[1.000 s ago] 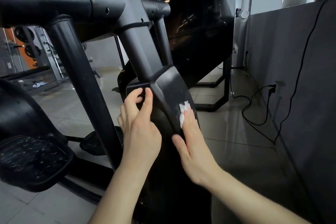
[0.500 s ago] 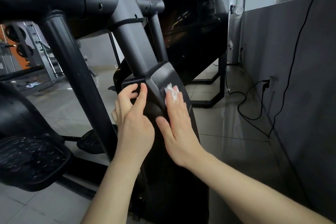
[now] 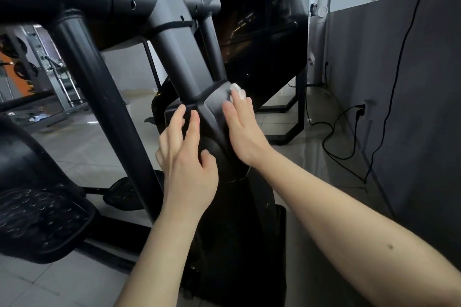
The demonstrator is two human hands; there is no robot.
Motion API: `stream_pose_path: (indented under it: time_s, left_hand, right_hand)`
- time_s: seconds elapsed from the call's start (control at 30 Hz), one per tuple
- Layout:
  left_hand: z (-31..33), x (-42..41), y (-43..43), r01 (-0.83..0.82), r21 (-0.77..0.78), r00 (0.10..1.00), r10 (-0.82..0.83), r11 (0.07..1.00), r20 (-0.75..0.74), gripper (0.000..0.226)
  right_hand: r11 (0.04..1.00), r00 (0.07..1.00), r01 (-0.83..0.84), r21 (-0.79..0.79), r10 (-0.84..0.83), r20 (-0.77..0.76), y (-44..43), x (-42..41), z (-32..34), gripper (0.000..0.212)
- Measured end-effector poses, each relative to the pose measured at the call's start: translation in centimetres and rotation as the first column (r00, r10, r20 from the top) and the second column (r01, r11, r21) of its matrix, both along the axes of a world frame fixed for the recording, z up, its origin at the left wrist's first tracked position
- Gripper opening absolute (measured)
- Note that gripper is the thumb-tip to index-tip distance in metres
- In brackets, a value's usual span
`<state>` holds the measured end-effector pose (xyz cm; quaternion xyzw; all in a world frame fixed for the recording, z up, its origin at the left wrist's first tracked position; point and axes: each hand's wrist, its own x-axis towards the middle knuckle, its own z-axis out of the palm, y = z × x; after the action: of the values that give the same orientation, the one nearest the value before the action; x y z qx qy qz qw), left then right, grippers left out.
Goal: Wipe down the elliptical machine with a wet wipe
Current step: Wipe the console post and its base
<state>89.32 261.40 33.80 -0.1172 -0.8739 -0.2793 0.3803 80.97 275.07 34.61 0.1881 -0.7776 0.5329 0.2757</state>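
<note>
The black elliptical machine [image 3: 174,57] fills the left and middle of the view, its centre post running down into a black plastic shroud [image 3: 212,104]. My right hand [image 3: 240,129] lies flat with straight fingers against the shroud's right face, pressing a white wet wipe [image 3: 237,91] that shows past my fingertips near the shroud's top edge. My left hand [image 3: 185,152] rests with loosely spread fingers on the shroud's left face, holding nothing.
A foot pedal [image 3: 37,219] sits at lower left and a thick swing arm [image 3: 99,97] slants down beside my left hand. Another dark machine [image 3: 264,25] stands behind. Black cables [image 3: 349,132] trail over the tiled floor to a wall socket along the grey partition [image 3: 411,95] at right.
My right hand has slid the wipe up the shroud's right face, from its lower part to near the top edge. My left hand has stayed on the left face, its fingers now more spread.
</note>
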Motion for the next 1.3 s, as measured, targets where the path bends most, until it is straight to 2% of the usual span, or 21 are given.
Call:
stream_pose_path:
  time_s: [0.1, 0.17, 0.2, 0.23, 0.3, 0.37, 0.4, 0.47, 0.53, 0.6, 0.63, 0.7, 0.77, 0.83, 0.9, 0.97, 1.0, 1.07, 1.17, 1.23, 1.3]
  left_hand:
    - [-0.2, 0.1, 0.1, 0.016, -0.001, 1.000, -0.016, 1.000, 0.013, 0.074]
    - [-0.3, 0.1, 0.1, 0.019, -0.011, 1.000, -0.019, 1.000, 0.019, 0.075]
    - [-0.3, 0.1, 0.1, 0.020, -0.014, 1.000, -0.019, 1.000, 0.017, 0.075]
    - [-0.3, 0.0, 0.1, 0.017, -0.013, 1.000, -0.017, 1.000, 0.012, 0.075]
    - [-0.3, 0.0, 0.1, 0.013, -0.011, 1.000, -0.013, 1.000, 0.003, 0.075]
    - [-0.2, -0.1, 0.2, 0.015, -0.004, 1.000, -0.015, 1.000, 0.002, 0.077]
    - [-0.2, 0.0, 0.2, 0.019, 0.001, 1.000, -0.019, 1.000, 0.008, 0.077]
    - [-0.3, -0.1, 0.1, 0.024, 0.006, 1.000, -0.024, 1.000, 0.007, 0.076]
    - [-0.3, -0.1, -0.1, 0.025, 0.013, 1.000, -0.024, 1.000, -0.003, 0.076]
    - [-0.3, -0.2, -0.2, 0.029, 0.011, 1.000, -0.029, 1.000, -0.009, 0.076]
    - [-0.3, -0.2, -0.3, 0.029, 0.004, 0.999, -0.029, 1.000, -0.014, 0.076]
    - [-0.4, -0.1, -0.4, 0.026, -0.011, 0.999, -0.026, 1.000, -0.023, 0.076]
    - [-0.4, -0.1, -0.5, 0.029, -0.023, 0.999, -0.030, 0.999, -0.017, 0.077]
    - [-0.4, -0.1, -0.5, 0.039, -0.026, 0.999, -0.039, 0.999, -0.012, 0.077]
    - [-0.4, -0.2, -0.5, 0.045, -0.028, 0.999, -0.045, 0.999, -0.006, 0.078]
    - [-0.5, -0.1, -0.4, 0.047, -0.021, 0.999, -0.047, 0.999, 0.008, 0.080]
    - [-0.7, -0.1, -0.3, 0.046, -0.014, 0.999, -0.046, 0.999, 0.014, 0.080]
    - [-1.4, 0.0, 0.1, 0.026, -0.013, 1.000, -0.026, 1.000, 0.015, 0.081]
    - [-2.9, 0.1, 0.8, -0.047, -0.040, 0.999, 0.047, 0.998, 0.004, 0.082]
    - [-4.1, 0.4, 1.2, -0.089, -0.042, 0.996, 0.089, 0.995, 0.004, 0.080]
    - [-5.3, 0.9, 1.5, -0.110, -0.034, 0.994, 0.110, 0.993, 0.007, 0.080]
  right_hand:
    - [0.990, 0.967, 0.032, -0.135, 0.004, 0.256, 1.6, -0.1, -4.8, 0.066]
    - [0.985, 0.894, 0.076, -0.152, 0.000, 0.448, 2.3, 0.2, -6.8, 0.076]
    - [0.983, 0.874, 0.091, -0.163, 0.000, 0.486, 2.3, 0.4, -6.9, 0.077]
    - [0.978, 0.885, 0.098, -0.183, -0.002, 0.465, 2.0, 0.6, -6.4, 0.072]
    - [0.973, 0.955, 0.067, -0.221, 0.001, 0.296, 1.1, 1.8, -3.9, 0.046]
    - [0.988, 0.998, 0.010, -0.154, 0.000, 0.067, -0.2, 3.1, -1.2, 0.024]
    - [0.994, 0.999, -0.038, -0.106, 0.036, -0.024, -0.8, 3.9, -0.2, 0.020]
    - [0.994, 0.983, -0.105, 0.015, 0.106, -0.149, -1.8, 4.8, 0.4, 0.029]
    - [0.992, 0.977, -0.104, 0.069, 0.115, -0.180, -1.9, 4.6, -0.2, 0.040]
    - [0.998, 0.987, -0.056, 0.009, 0.057, -0.153, -1.2, 3.6, -1.7, 0.034]
    - [0.999, 0.996, -0.023, -0.048, 0.018, -0.089, -0.6, 3.1, -2.5, 0.030]
    - [0.987, 0.992, 0.047, -0.152, -0.028, 0.125, 0.3, 2.3, -3.8, 0.032]
    - [0.981, 0.961, 0.097, -0.166, -0.048, 0.272, 0.5, 2.2, -4.5, 0.041]
    - [0.986, 0.974, 0.083, -0.145, -0.050, 0.221, -0.1, 3.5, -4.1, 0.040]
    - [0.995, 0.999, 0.023, -0.093, -0.019, 0.047, -1.1, 5.6, -3.2, 0.042]
    - [0.999, 0.997, -0.043, -0.012, 0.042, -0.059, -1.7, 7.2, -3.9, 0.053]
    - [0.998, 0.996, -0.063, 0.006, 0.063, -0.058, -1.7, 7.7, -4.7, 0.058]
    - [0.998, 0.998, -0.057, -0.023, 0.057, -0.004, -1.3, 7.8, -6.7, 0.060]
    - [0.988, 0.989, 0.003, -0.154, 0.021, 0.149, 0.3, 6.9, -8.7, 0.050]
    - [0.981, 0.947, 0.032, -0.189, 0.031, 0.319, 1.4, 5.8, -10.3, 0.055]
    - [0.982, 0.907, 0.043, -0.183, 0.038, 0.420, 2.0, 5.4, -11.8, 0.063]
